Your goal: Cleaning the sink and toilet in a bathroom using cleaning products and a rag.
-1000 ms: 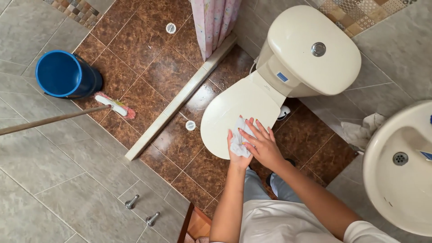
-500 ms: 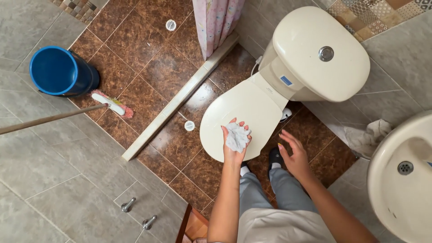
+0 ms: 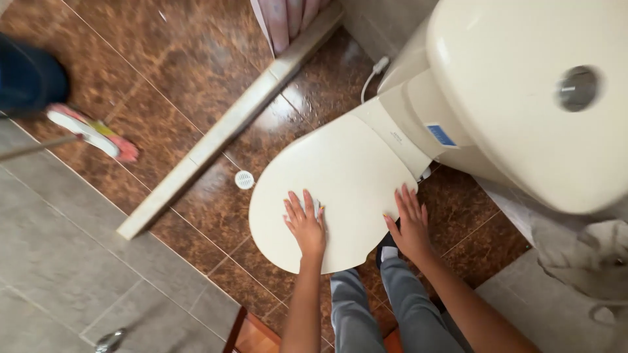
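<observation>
I am seeing only a sliver of the white wipe [image 3: 318, 208], since my left hand [image 3: 305, 224] is lying flat over it and covering nearly all of it; just a small crumpled white edge is peeking out beside the fingers, so I cannot make out its full shape or size. That hand is pressing palm-down with its fingers spread and straight, pinning the wipe against the closed toilet lid [image 3: 340, 176], toward the lid's front end. My right hand [image 3: 410, 224] is resting at the lid's right edge, fingers extended and a little apart, holding nothing; part of its palm is hanging past the rim, and I cannot tell how firmly it is gripping. The lid is looking smooth, cream-coloured and oval, shut flat. The tank [image 3: 523, 91] behind it is running off the top and right of the view, with its round metal button [image 3: 577, 88] blurred. At the far left a dark blue bucket [image 3: 29, 78] is cut off by the frame, and a brush head [image 3: 91, 131] with pink bristles is smeared by motion blur. A pale cloth [image 3: 589, 258] at lower right is too blurry to read clearly.
</observation>
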